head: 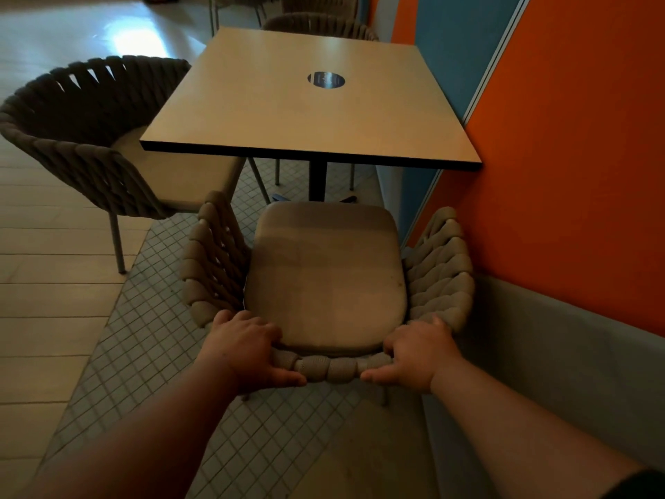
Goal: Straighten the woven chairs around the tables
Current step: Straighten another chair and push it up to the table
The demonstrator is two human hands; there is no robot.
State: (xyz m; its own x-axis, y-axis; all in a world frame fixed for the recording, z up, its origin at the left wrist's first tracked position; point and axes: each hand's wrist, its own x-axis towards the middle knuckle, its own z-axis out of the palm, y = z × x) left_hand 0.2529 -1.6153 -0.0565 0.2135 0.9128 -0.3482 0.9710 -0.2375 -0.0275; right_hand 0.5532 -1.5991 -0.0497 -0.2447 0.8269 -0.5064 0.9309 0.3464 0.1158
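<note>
A woven rope chair [325,275] with a beige seat cushion stands directly below me, facing a square tan table [309,102]. My left hand [248,349] grips the left part of its woven back rim. My right hand [417,354] grips the right part of the same rim. The chair's front edge sits just short of the table's near edge. A second woven chair [90,138] stands at the table's left side, angled, its seat partly under the tabletop. A third woven chair [320,27] shows behind the table's far edge.
An orange and blue wall [561,138] with a grey base runs close along the right of the chair and table. A round dark insert [326,79] sits in the tabletop. Small grid tiles [144,336] cover the floor below; pale planks lie to the left.
</note>
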